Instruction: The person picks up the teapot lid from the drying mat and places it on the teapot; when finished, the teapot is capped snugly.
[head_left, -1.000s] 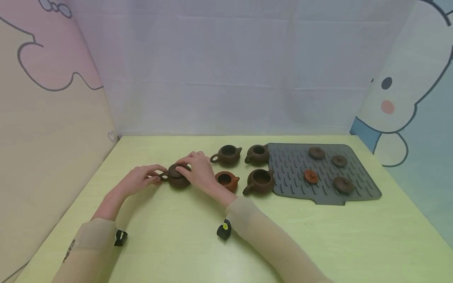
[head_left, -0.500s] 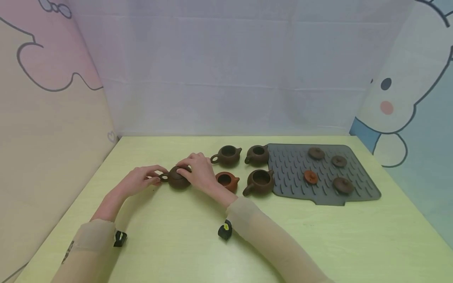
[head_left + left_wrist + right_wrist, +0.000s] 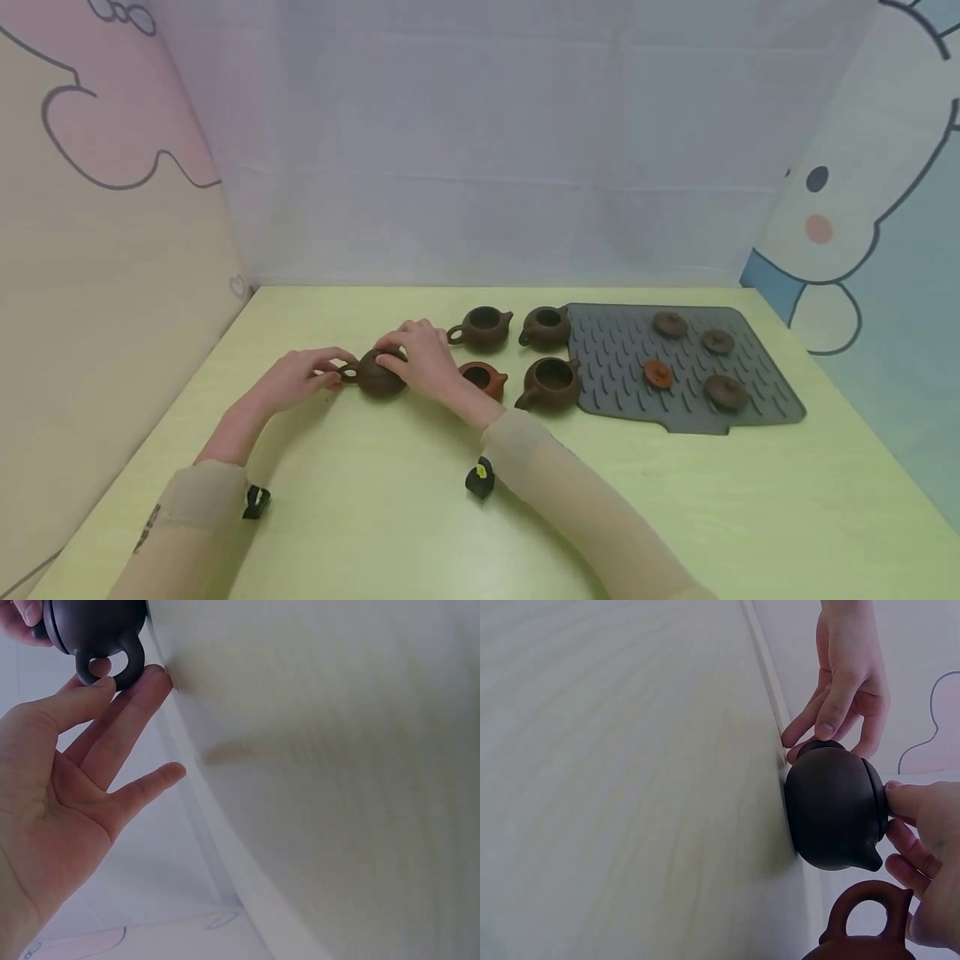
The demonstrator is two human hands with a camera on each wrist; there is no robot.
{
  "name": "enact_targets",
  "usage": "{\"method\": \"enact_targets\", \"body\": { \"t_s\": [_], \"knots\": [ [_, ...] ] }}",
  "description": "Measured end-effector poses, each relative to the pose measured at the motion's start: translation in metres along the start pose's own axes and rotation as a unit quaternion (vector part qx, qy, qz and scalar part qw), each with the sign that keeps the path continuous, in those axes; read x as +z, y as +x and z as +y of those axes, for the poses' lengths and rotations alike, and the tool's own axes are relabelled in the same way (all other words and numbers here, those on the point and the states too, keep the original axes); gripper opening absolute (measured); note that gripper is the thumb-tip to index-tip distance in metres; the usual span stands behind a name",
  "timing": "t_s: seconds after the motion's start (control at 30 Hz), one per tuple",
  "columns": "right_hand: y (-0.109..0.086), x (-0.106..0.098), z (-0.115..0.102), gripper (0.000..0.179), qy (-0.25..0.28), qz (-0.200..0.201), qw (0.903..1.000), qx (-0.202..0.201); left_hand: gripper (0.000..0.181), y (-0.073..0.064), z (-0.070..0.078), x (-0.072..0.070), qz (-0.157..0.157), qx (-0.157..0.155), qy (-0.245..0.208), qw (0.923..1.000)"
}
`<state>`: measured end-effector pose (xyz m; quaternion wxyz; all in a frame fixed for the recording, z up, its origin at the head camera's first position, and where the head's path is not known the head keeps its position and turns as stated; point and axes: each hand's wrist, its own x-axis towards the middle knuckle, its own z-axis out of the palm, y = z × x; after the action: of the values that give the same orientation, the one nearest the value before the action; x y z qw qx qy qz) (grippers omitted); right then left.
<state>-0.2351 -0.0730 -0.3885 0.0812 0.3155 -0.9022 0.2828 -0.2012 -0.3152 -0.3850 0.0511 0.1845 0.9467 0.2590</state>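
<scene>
A dark brown teapot (image 3: 377, 379) stands at the left of the table, its lid (image 3: 875, 799) sitting in the rim. My left hand (image 3: 296, 383) pinches the teapot's handle (image 3: 135, 664) between thumb and fingertips, the little finger stretched away. Over the top, my right hand (image 3: 429, 362) holds the lid, with its thumb at the knob; the fingers partly hide the lid in the head view. The spout (image 3: 870, 859) points away from the left hand. Close beside the right wrist is a reddish teapot (image 3: 491, 379) without a lid, its handle side showing in the right wrist view.
Three more brown lidless teapots stand right of the hands: one at the back (image 3: 484, 327), one behind right (image 3: 546, 327), one in front (image 3: 552, 385). A grey ribbed mat (image 3: 615, 358) at the right bears several lids, one of them a reddish lid (image 3: 657, 375).
The lid has come down from just above the teapot's opening into the rim, with the right hand still on it. The left hand has stayed at the handle.
</scene>
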Motion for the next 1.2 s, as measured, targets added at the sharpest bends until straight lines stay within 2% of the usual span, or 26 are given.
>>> {"method": "enact_targets", "body": {
  "t_s": [0.43,0.57,0.7,0.9,1.07,1.2],
  "knots": [
    [0.001,-0.001,0.002,0.024,-0.006,-0.007,0.9999,-0.008,0.032,0.002,-0.002,0.002,-0.001,-0.004,-0.008,1.0000],
    [0.000,-0.002,0.001,0.030,-0.032,0.003,0.9993,-0.016,0.031,0.002,-0.003,0.003,0.002,-0.002,-0.005,1.0000],
    [-0.003,-0.004,0.000,0.033,-0.057,0.030,0.9973,-0.037,0.033,0.003,-0.005,0.003,0.006,-0.003,-0.006,1.0000],
    [-0.012,-0.009,0.006,0.030,-0.047,0.084,0.9918,-0.085,0.036,0.002,-0.004,0.005,0.023,-0.002,-0.009,0.9997],
    [-0.020,-0.016,0.015,0.029,-0.040,0.129,0.9817,-0.134,0.042,0.001,0.001,0.008,0.054,0.013,0.005,0.9984],
    [-0.028,-0.023,0.023,0.028,-0.053,0.155,0.9736,-0.159,0.050,-0.001,0.008,0.008,0.068,0.000,0.025,0.9973]
  ]
}}
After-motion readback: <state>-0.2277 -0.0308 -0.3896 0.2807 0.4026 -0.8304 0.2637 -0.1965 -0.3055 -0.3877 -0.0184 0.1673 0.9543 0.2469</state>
